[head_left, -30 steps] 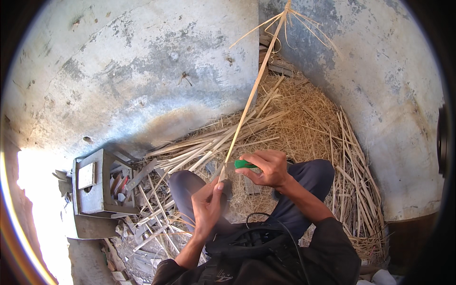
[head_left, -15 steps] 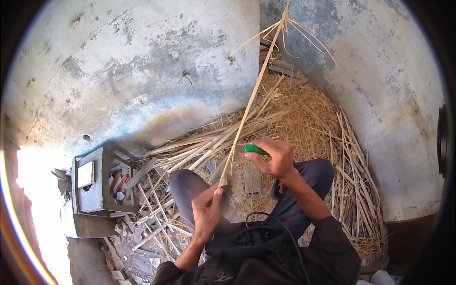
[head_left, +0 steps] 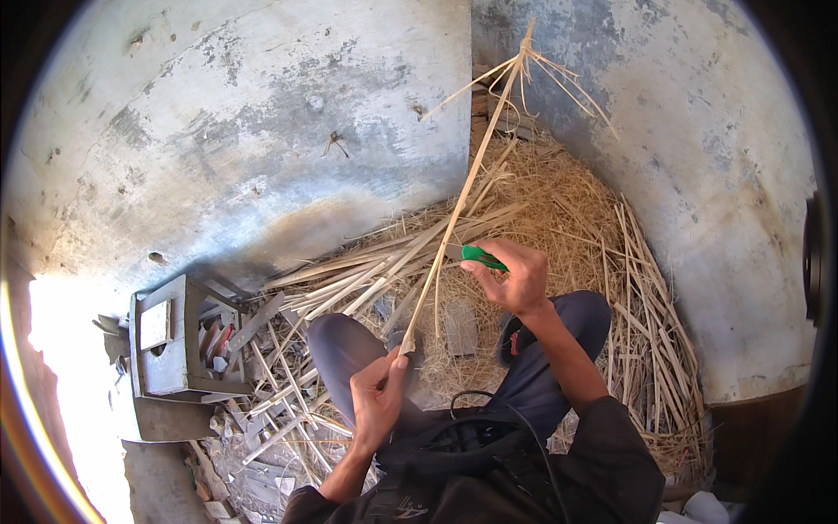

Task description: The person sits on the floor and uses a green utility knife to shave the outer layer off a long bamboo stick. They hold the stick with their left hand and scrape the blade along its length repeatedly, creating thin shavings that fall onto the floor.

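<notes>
A long, thin pale bamboo strip (head_left: 476,171) runs from my lap up toward the corner of the walls. My left hand (head_left: 377,395) pinches its near end between thumb and fingers. In my closed right hand (head_left: 522,278) is a green-handled knife (head_left: 482,257). The thin blade meets the strip's right side, partway along it. A narrow sliver (head_left: 438,301) hangs down from the strip near the blade. At the far end, several thin curled slivers (head_left: 559,74) spread out around the strip.
Pale shavings (head_left: 559,196) pile up in the corner, with split strips (head_left: 367,272) at the left and more (head_left: 656,349) along the right. A box-like wooden cabinet (head_left: 179,371) stands at the left, beside scattered debris. Weathered walls (head_left: 236,131) close in ahead and to the right.
My right hand and the knife have moved a little up and away along the strip. The sliver below the blade now stands farther apart from it. My left hand keeps its grip.
</notes>
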A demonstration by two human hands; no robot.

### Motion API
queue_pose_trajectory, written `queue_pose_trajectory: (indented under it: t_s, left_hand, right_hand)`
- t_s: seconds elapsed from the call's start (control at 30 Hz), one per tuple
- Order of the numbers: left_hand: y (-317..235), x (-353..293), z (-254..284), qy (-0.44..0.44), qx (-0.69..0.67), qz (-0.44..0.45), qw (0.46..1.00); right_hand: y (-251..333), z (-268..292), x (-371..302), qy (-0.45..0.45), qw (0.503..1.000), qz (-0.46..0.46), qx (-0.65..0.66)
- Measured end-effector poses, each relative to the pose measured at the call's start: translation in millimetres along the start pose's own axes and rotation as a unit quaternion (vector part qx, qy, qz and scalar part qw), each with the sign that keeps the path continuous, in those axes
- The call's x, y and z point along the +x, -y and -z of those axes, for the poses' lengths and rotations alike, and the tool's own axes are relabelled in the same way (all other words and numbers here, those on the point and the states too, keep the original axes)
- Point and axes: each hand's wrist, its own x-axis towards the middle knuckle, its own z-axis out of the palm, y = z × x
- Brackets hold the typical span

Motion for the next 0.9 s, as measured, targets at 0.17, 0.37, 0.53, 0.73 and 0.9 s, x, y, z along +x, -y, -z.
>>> queue_pose_trajectory:
  t_s: [0.17, 0.37, 0.53, 0.73, 0.9]
  left_hand:
    - [2.1, -1.7, 5.0, 0.006, 0.031, 0.004, 1.000]
    - [1.5, -7.9, 7.3, 0.002, 0.037, 0.001, 0.999]
    - [1.6, -14.6, 12.7, 0.008, 0.056, 0.019, 0.998]
    - [12.6, -25.2, 19.4, 0.022, 0.037, 0.036, 0.998]
    - [13.1, -29.7, 23.4, 0.020, 0.060, 0.035, 0.997]
  right_hand:
    - [-5.3, -1.9, 1.4, -0.033, 0.999, -0.005, 0.019]
    - [-9.0, 2.2, 4.4, -0.016, 1.000, -0.011, 0.002]
    - [-24.7, -1.3, 7.5, -0.053, 0.998, -0.018, 0.002]
    - [-38.7, 6.6, 13.2, -0.029, 0.997, -0.059, -0.033]
    - [-41.8, 1.7, 16.3, -0.040, 0.998, -0.047, -0.023]
